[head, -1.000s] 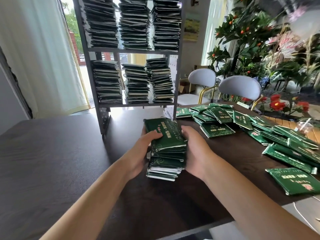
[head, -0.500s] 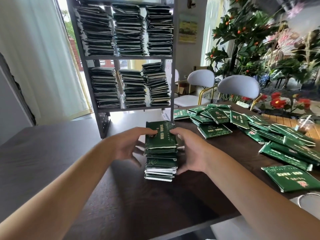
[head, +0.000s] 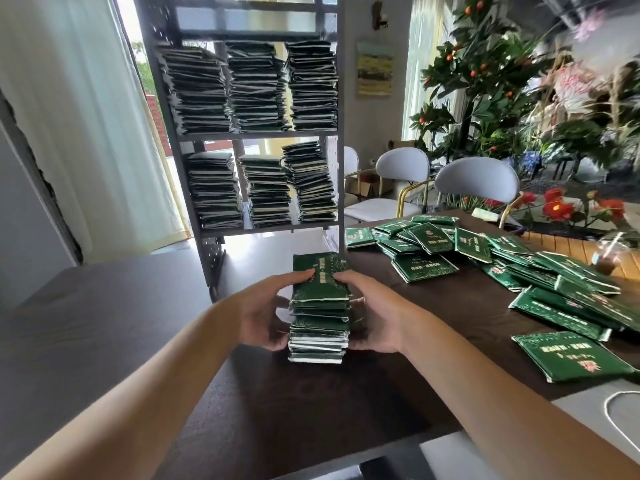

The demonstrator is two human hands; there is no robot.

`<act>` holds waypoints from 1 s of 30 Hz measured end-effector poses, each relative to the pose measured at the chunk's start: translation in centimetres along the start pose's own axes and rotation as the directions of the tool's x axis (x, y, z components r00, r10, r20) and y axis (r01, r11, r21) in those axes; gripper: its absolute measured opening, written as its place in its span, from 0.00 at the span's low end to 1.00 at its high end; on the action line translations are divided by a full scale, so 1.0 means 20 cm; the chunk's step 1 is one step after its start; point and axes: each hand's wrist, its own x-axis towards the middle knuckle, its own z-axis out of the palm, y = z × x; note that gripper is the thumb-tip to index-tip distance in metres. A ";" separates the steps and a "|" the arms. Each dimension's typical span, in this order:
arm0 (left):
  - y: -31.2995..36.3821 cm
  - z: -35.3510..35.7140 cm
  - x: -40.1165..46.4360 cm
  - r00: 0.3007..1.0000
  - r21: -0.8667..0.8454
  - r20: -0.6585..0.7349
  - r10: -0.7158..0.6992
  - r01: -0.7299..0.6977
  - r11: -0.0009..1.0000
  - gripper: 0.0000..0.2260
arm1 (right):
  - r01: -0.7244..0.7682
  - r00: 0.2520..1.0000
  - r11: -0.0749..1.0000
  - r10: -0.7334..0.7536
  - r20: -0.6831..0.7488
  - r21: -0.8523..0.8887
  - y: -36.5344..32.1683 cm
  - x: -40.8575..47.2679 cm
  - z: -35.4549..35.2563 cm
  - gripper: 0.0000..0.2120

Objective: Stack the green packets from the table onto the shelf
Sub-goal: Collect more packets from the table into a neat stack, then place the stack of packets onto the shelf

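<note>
1. Left hand (head: 266,311): lower centre of the frame, pressed to the left flank of the gathered stack of green packets (head: 319,308). The thumb lies over the top packet; the fingers curl round the stack's side. It grips the stack.

2. Stack of green packets: centre of the frame, standing on the dark table (head: 104,323), clamped between both hands. Its edges are roughly squared, though the lower packets sit slightly out of line. Whether the base rests on the table or is just clear of it cannot be told from this angle.

3. Right hand (head: 375,315): just right of the stack, mirroring the other. Thumb on the top packet, fingers wrapped against the right flank. It also grips the stack.

4. Loose green packets (head: 485,261): right half of the frame, scattered on the table, well apart from the hands.

5. Shelf (head: 256,135): upper centre, beyond the stack. Both visible tiers carry three tall piles each.

6. Step in hand, as judged: a batch is gathered and squared, ready for transfer.

7. Next move, as judged: lift the stack with even pressure from both sides, carry it forward to the shelf, and seat it on a pile with headroom; the lower-tier piles appear shorter. Slack grip risks the middle packets sliding out.
</note>
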 end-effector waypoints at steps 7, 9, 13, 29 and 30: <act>0.02 0.03 -0.09 0.996 -0.038 -0.046 0.074 -0.075 0.996 0.51 | -0.004 1.000 1.000 0.004 -0.024 -0.014 -0.04 -0.03 0.07 0.35; 0.10 0.04 -0.15 0.989 -0.059 -0.058 0.140 -0.143 0.988 0.50 | 0.052 0.998 0.998 -0.051 -0.022 0.020 -0.13 -0.07 0.10 0.33; 0.31 0.03 -0.31 0.959 -0.043 -0.097 0.268 -0.273 0.961 0.42 | 0.160 0.987 0.985 -0.161 0.022 0.069 -0.36 -0.17 0.15 0.26; 0.92 -0.13 -0.81 0.819 0.026 -0.199 0.539 -0.545 0.838 0.30 | 0.450 0.889 0.888 -0.436 0.143 -0.090 -1.13 -0.50 0.44 0.25; 0.97 -0.14 -0.84 0.803 0.039 -0.202 0.560 -0.565 0.824 0.33 | 0.476 0.874 0.873 -0.458 0.163 -0.104 -1.18 -0.52 0.46 0.25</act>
